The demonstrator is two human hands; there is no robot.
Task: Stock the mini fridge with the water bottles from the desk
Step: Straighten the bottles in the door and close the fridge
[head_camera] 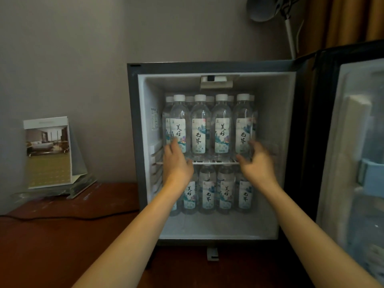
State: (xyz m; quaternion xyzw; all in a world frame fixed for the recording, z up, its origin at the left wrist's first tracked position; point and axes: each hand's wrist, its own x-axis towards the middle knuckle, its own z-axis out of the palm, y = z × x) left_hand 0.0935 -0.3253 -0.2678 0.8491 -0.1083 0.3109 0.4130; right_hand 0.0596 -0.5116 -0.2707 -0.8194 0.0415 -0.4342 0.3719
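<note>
The mini fridge (133,125) stands open on the dark wooden desk (52,242). Several clear water bottles with white caps fill its upper wire shelf (216,163), among them the leftmost front bottle (179,121) and the rightmost front bottle (242,121). More bottles (207,190) stand on the fridge floor below. My left hand (177,165) reaches in with fingers spread at the base of the leftmost front bottle. My right hand (256,163) is spread at the base of the rightmost front bottle. Whether the fingers touch the bottles is blurred.
The fridge door (353,142) hangs open at the right. A standing brochure card (48,150) sits at the desk's back left. A black cable (68,217) runs across the desk. A lamp (268,9) and a curtain (336,21) are behind the fridge.
</note>
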